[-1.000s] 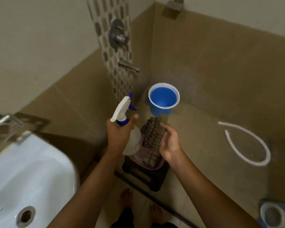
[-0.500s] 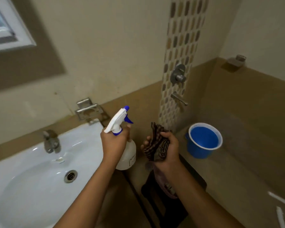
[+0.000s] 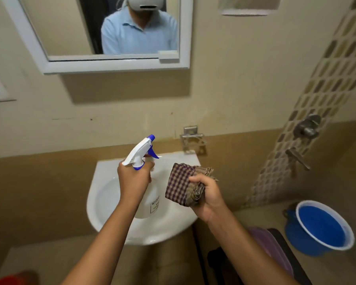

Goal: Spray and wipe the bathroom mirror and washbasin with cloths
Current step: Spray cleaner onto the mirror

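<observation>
My left hand (image 3: 134, 177) grips a white spray bottle (image 3: 141, 155) with a blue nozzle and trigger, held upright over the white washbasin (image 3: 173, 227). The nozzle points up toward the wall. My right hand (image 3: 209, 194) holds a folded brown checked cloth (image 3: 180, 185) over the basin's right side. The white-framed mirror (image 3: 70, 27) hangs on the wall above and reflects a person in a light blue shirt. The basin's tap and drain are hidden behind my hands and the bottle.
A blue bucket (image 3: 319, 227) stands on the floor at the right. Wall taps (image 3: 306, 128) sit on the patterned tile strip. A metal soap holder (image 3: 192, 140) is fixed above the basin. A dark stool with a purple tub (image 3: 271, 245) is lower right.
The view has swung from the floor corner to face the basin and mirror. Both hands have moved over the basin, the right one carrying the cloth picked up from the tub.
</observation>
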A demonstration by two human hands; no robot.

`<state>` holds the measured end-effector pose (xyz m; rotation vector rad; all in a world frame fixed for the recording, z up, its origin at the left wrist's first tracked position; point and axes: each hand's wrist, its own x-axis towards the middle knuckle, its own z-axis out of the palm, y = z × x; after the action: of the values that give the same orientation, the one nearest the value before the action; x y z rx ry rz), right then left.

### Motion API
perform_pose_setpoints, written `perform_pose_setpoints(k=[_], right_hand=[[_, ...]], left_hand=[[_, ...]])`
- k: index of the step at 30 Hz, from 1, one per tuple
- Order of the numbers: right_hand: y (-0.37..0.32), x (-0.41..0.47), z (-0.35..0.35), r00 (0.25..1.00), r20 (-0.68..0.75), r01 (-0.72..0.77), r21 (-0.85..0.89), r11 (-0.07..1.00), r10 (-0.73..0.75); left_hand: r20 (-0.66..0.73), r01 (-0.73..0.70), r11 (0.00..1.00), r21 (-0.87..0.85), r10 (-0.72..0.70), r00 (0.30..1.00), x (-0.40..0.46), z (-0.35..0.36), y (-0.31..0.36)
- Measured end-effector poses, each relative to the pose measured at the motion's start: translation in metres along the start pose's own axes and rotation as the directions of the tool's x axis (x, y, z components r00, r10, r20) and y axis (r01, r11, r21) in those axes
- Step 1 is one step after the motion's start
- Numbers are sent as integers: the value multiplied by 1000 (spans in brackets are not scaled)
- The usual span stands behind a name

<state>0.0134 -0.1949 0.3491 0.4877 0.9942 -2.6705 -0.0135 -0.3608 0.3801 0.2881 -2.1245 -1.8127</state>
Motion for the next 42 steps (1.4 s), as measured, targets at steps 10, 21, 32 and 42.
perform_pose_setpoints(k=[10,21,32,42], right_hand=[[32,6,80,977,198,60,71,996,-73],[-20,34,170,883,398,224,109,969,-249],[-124,51,264,774,534,349,88,933,-340],[-190,35,326,720,558,462,58,885,-413]], left_hand=[[14,-89,995,-48,90,996,28,-89,17],[148,-175,969,-173,201,968,52,-107,67],[37,-372,921,-118,379,925,83,-79,149],[-122,-512,857,60,515,849,113,-62,232]])
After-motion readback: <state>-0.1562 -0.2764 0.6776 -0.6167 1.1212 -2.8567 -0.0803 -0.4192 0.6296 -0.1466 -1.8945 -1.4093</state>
